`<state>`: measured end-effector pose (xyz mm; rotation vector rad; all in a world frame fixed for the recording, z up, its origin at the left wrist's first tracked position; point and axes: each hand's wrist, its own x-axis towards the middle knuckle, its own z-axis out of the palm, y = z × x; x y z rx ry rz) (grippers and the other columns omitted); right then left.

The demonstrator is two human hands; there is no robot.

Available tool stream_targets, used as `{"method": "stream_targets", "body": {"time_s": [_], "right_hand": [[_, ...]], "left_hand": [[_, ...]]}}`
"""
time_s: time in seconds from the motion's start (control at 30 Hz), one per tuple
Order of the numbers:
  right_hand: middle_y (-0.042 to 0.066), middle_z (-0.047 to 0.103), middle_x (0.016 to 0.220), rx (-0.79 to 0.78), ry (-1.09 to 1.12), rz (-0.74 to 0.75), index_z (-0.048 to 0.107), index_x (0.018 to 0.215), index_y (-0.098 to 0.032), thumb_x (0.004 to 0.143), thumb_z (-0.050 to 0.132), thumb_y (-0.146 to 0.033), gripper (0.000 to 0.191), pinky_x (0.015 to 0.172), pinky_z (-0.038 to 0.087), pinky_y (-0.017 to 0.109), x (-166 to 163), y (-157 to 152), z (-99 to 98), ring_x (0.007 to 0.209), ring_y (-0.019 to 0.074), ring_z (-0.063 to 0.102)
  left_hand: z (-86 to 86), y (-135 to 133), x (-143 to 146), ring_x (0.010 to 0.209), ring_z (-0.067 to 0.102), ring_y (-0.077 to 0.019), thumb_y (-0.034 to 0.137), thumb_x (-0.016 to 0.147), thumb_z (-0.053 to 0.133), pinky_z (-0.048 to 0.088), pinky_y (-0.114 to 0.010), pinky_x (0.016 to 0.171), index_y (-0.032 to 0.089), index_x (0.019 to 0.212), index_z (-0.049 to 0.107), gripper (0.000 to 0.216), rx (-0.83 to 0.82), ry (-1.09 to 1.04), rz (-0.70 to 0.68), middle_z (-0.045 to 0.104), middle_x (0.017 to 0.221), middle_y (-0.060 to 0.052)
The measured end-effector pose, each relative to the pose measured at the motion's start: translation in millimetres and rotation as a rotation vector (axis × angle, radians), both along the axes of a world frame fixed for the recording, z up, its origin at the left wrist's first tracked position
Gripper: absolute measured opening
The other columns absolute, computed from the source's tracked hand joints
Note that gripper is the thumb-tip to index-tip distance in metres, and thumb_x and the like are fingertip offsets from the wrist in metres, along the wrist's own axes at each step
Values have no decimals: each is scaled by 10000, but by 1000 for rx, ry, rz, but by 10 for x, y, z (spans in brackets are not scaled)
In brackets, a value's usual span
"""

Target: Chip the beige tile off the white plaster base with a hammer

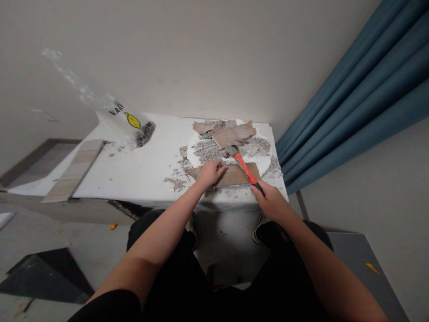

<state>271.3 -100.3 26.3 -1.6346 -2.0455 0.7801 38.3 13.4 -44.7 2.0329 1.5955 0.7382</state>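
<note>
My right hand (271, 201) grips the black end of a hammer (244, 166) with a red handle; its metal head rests among grey rubble on a white round slab (264, 164). My left hand (210, 172) presses down on the left part of a brown tile piece (234, 175) lying at the slab's near edge. Broken brown tile pieces (231, 132) lie at the far side of the slab. Grey crumbs and chips (209, 150) are scattered around both hands.
A white sheet (140, 170) covers the low surface by the wall. A clear plastic bag (130, 123) with a yellow label stands at its left. A long pale tile (75, 172) lies at the left edge. Blue curtain (362, 85) hangs on the right.
</note>
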Motion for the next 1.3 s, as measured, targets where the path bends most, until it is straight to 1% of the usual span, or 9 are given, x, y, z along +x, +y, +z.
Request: {"method": "stream_targets", "body": {"time_s": [0.1, 0.23, 0.37, 0.47, 0.73, 0.97, 1.07, 1.17, 1.3], "right_hand": [[48, 622, 753, -21, -62, -1, 516, 803, -220, 968, 400, -398, 269, 653, 339, 282, -21, -10, -7, 734, 200, 565], [63, 649, 814, 13, -67, -33, 554, 928, -222, 976, 387, -400, 249, 662, 340, 285, -12, -2, 12, 793, 219, 587], [65, 628, 744, -20, -152, 5, 557, 857, -215, 967, 409, -383, 249, 637, 315, 292, -37, 5, 19, 729, 219, 570], [74, 641, 774, 7, -162, -16, 564, 878, -209, 976, 396, -384, 262, 633, 306, 289, -65, 9, 28, 735, 214, 573], [71, 659, 787, -3, -263, -15, 556, 918, -197, 991, 384, -375, 258, 622, 287, 274, -101, 6, 85, 730, 202, 591], [75, 660, 780, -27, -285, 16, 538, 883, -199, 990, 391, -366, 247, 611, 269, 276, -104, -10, 29, 728, 198, 593], [79, 660, 781, -1, -286, -4, 532, 899, -199, 995, 375, -379, 258, 609, 262, 282, -106, -10, 10, 726, 203, 591], [83, 665, 804, -33, -291, 8, 538, 893, -199, 990, 392, -370, 245, 615, 267, 281, -106, -15, -20, 732, 200, 588], [81, 663, 809, -22, -272, 0, 547, 910, -199, 996, 380, -381, 261, 627, 275, 283, -101, -32, -66, 741, 201, 589]], "left_hand": [[-11, -19, 6, 641, 477, -179, 424, 860, 555, 283, -263, 617, 215, 731, 564, 246, 14, 34, 0, 533, 636, -13], [-18, -25, 4, 647, 491, -181, 418, 865, 549, 290, -262, 625, 218, 754, 569, 230, 12, 42, -18, 541, 640, -12], [-30, -33, -1, 642, 489, -179, 416, 873, 530, 284, -265, 624, 220, 756, 557, 230, 16, 57, -27, 530, 633, -9], [-40, -39, 0, 634, 484, -178, 434, 882, 508, 276, -270, 615, 218, 743, 537, 259, 22, 79, -27, 527, 632, -12], [-44, -31, 1, 704, 564, -196, 463, 904, 457, 336, -283, 643, 206, 801, 572, 300, 11, 204, -25, 635, 723, -47], [-58, -34, 1, 741, 599, -210, 455, 907, 451, 361, -291, 658, 199, 841, 605, 306, -1, 252, -42, 668, 753, -67], [-71, -32, 10, 729, 593, -207, 457, 904, 458, 361, -290, 657, 194, 833, 613, 314, -2, 230, -43, 661, 739, -63], [-57, -25, -10, 697, 568, -194, 476, 874, 509, 347, -285, 637, 191, 811, 621, 313, -5, 184, -51, 639, 713, -49], [46, -10, -142, 642, 515, -167, 530, 765, 633, 338, -273, 609, 182, 897, 658, 374, 3, 58, 6, 582, 653, -8]]}}
